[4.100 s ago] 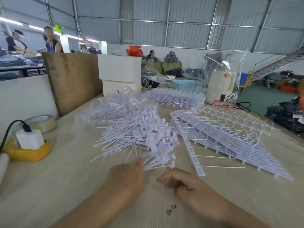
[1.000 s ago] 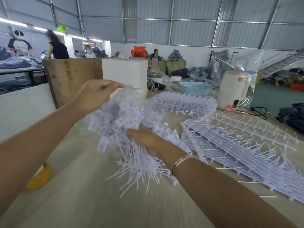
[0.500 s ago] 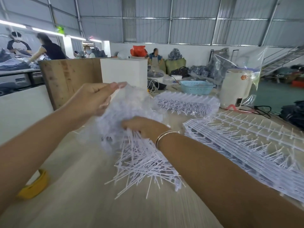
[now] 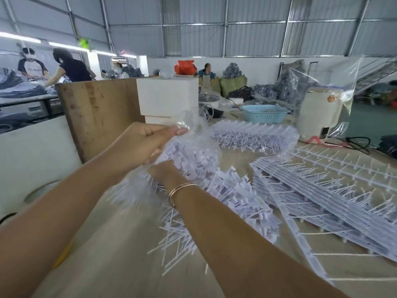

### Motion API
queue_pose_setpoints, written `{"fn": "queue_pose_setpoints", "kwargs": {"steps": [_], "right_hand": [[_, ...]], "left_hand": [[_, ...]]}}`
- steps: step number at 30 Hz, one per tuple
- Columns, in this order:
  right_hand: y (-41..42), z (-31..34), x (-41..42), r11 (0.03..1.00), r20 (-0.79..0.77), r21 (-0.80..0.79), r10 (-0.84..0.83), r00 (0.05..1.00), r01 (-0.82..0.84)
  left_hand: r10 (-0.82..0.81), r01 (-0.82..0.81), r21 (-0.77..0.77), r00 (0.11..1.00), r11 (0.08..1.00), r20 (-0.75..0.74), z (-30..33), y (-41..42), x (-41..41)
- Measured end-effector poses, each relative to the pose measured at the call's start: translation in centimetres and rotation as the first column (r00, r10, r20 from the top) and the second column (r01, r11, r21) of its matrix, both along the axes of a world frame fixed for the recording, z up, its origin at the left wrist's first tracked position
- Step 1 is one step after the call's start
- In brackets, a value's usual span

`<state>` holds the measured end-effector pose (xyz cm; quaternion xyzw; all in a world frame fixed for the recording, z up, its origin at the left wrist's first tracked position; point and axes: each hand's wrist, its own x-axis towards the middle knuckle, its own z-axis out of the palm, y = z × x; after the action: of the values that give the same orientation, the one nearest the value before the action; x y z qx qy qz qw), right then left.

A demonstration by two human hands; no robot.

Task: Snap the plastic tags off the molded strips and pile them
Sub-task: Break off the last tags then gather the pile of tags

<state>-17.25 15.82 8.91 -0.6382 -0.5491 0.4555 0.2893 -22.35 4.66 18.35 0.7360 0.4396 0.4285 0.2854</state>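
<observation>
My left hand (image 4: 137,145) grips the rim of a clear plastic bag (image 4: 194,145) that holds loose white tags, lifted above the table. My right hand (image 4: 164,172) reaches into the bag's mouth, its fingers hidden among the tags. A pile of loose white tags (image 4: 227,203) lies on the wooden table (image 4: 120,263) below and to the right of my hands. A stack of molded strips (image 4: 335,203) with tags still attached lies to the right.
A second clear bag of tags (image 4: 253,135) lies further back. Behind it stand white boxes (image 4: 167,97), a blue basket (image 4: 264,112), a white appliance (image 4: 320,112) and an upright wooden board (image 4: 96,112). People work at tables at the far left.
My hands rose from the table edge, where they handled single tags, to the bag. In the last second my right hand has pushed deeper into it while my left holds the rim.
</observation>
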Motion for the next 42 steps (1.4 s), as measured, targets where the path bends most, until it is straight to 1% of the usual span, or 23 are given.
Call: {"fn": "queue_pose_setpoints", "kwargs": {"steps": [1, 3, 4, 6, 8, 10, 11, 12, 14, 15, 17, 18, 19, 20, 21, 23, 25, 28, 29, 31, 34, 38, 42], "right_hand": [[0.2, 0.2, 0.5, 0.999, -0.086, 0.000, 0.053, 0.995, -0.053], [0.1, 1.5, 1.8, 0.989, -0.188, -0.094, 0.095, 0.978, -0.114], [-0.6, 2.1, 2.7, 0.988, -0.188, -0.026, 0.142, 0.972, -0.149], [-2.0, 2.9, 4.3, 0.978, -0.129, -0.019, 0.204, 0.970, -0.208], [-4.6, 4.2, 6.3, 0.937, 0.117, 0.024, 0.345, 0.931, -0.350], [-7.4, 5.5, 8.7, 0.882, 0.309, 0.094, 0.415, 0.856, -0.462], [-8.6, 5.9, 9.9, 0.881, 0.315, 0.071, 0.425, 0.849, -0.468], [-9.8, 6.1, 11.3, 0.889, 0.258, 0.089, 0.415, 0.873, -0.449], [-12.7, 6.1, 13.7, 0.918, 0.091, 0.113, 0.373, 0.924, -0.381], [-14.1, 5.7, 14.9, 0.928, -0.014, 0.112, 0.359, 0.933, -0.356], [-17.7, 4.4, 17.1, 0.940, -0.287, 0.020, 0.333, 0.898, -0.342], [-19.4, 3.3, 18.0, 0.938, -0.428, -0.068, 0.279, 0.860, -0.339], [-21.1, 2.0, 18.6, 0.928, -0.537, -0.170, 0.196, 0.821, -0.333], [-22.4, 0.8, 19.1, 0.914, -0.603, -0.258, 0.102, 0.791, -0.314], [-23.4, -0.2, 19.3, 0.904, -0.639, -0.331, -0.003, 0.769, -0.272], [-24.3, -1.7, 19.6, 0.892, -0.651, -0.419, -0.165, 0.741, -0.169], [-24.0, -2.2, 19.5, 0.888, -0.675, -0.450, -0.272, 0.686, -0.090], [-22.3, -1.9, 18.2, 0.901, -0.726, -0.434, -0.354, 0.589, 0.007], [-21.4, -1.9, 17.6, 0.906, -0.730, -0.421, -0.370, 0.575, 0.049], [-19.6, -2.0, 16.5, 0.910, -0.709, -0.392, -0.394, 0.585, 0.137], [-17.0, -2.1, 15.3, 0.896, -0.676, -0.375, -0.440, 0.591, 0.239], [-14.9, -2.1, 14.9, 0.882, -0.704, -0.397, -0.469, 0.533, 0.253], [-13.7, -2.2, 14.9, 0.884, -0.664, -0.400, -0.461, 0.588, 0.242]], "left_hand": [[0.003, -0.003, 0.004, 0.998, 1.000, -0.069, -0.5, 0.2, -0.2], [0.041, -0.029, 0.057, 0.976, 0.998, -0.215, -1.5, 0.5, -0.5], [0.065, -0.044, 0.085, 0.961, 0.995, -0.269, -1.8, 0.6, -0.6], [0.124, -0.091, 0.111, 0.930, 0.990, -0.345, -2.1, 0.6, -1.1], [0.207, -0.155, 0.148, 0.860, 0.977, -0.466, -2.0, 0.3, -1.3], [0.324, -0.165, 0.310, 0.745, 0.936, -0.583, -1.8, -0.3, -1.0], [0.391, -0.111, 0.452, 0.705, 0.885, -0.592, -1.6, -1.0, -0.6], [0.419, -0.018, 0.581, 0.711, 0.814, -0.565, -1.3, -1.9, 0.0], [0.316, 0.166, 0.696, 0.802, 0.699, -0.507, -1.2, -4.1, 1.8], [0.223, 0.219, 0.663, 0.828, 0.716, -0.514, -1.4, -5.0, 2.8], [0.105, 0.199, 0.446, 0.815, 0.872, -0.569, -2.6, -6.3, 4.5], [0.119, 0.125, 0.315, 0.748, 0.941, -0.653, -3.4, -6.2, 4.9], [0.138, 0.032, 0.205, 0.637, 0.978, -0.759, -4.3, -5.7, 4.8], [0.125, -0.056, 0.112, 0.523, 0.992, -0.843, -5.0, -5.1, 4.5], [0.086, -0.125, 0.033, 0.448, 0.992, -0.890, -5.6, -4.3, 4.0], [0.012, -0.196, -0.075, 0.407, 0.978, -0.913, -6.6, -2.7, 3.4], [0.011, -0.233, -0.104, 0.447, 0.967, -0.894, -7.8, -1.2, 3.1], [0.049, -0.355, -0.171, 0.533, 0.919, -0.845, -9.8, 0.6, 3.7], [0.052, -0.387, -0.184, 0.524, 0.904, -0.850, -10.5, 1.1, 4.2], [0.068, -0.429, -0.153, 0.458, 0.890, -0.886, -11.7, 1.8, 5.1], [0.086, -0.380, -0.093, 0.429, 0.920, -0.899, -12.5, 2.5, 5.6], [0.086, -0.291, -0.053, 0.448, 0.955, -0.890, -13.0, 2.6, 4.9], [0.101, -0.245, -0.022, 0.476, 0.969, -0.874, -13.2, 2.5, 4.2]]}}
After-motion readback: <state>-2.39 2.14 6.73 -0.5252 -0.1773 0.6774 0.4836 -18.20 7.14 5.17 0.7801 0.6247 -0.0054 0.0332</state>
